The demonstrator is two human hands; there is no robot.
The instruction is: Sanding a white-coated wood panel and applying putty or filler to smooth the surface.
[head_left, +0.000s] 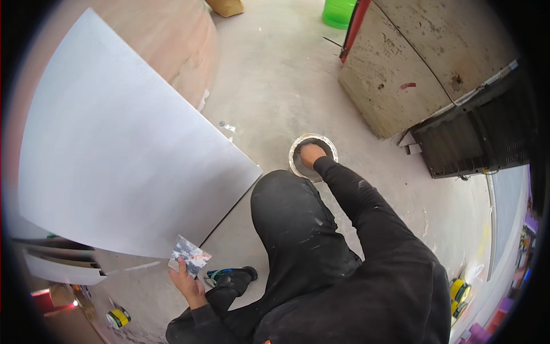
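In my left hand (186,285) is a small, flat, square plate (192,256) smeared with grey, white and orange, its lower edge held between thumb and fingers. It is just beside the lower corner of a large, smooth white panel (126,143). My right hand (312,153) reaches down into a round bucket (291,160) with a whitish, crusted rim and a grey inside. The bucket's wall hides those fingers, so I cannot tell whether they grip anything. My bent knee (283,195) is close to the bucket.
A worn, stained cabinet-like block (401,69) and a dark slatted unit (481,135) stand at the right. A green container (337,14) is at the far side. Yellow-and-black cans stand lower left (118,317) and lower right (459,291). Small scraps (228,127) lie on the floor.
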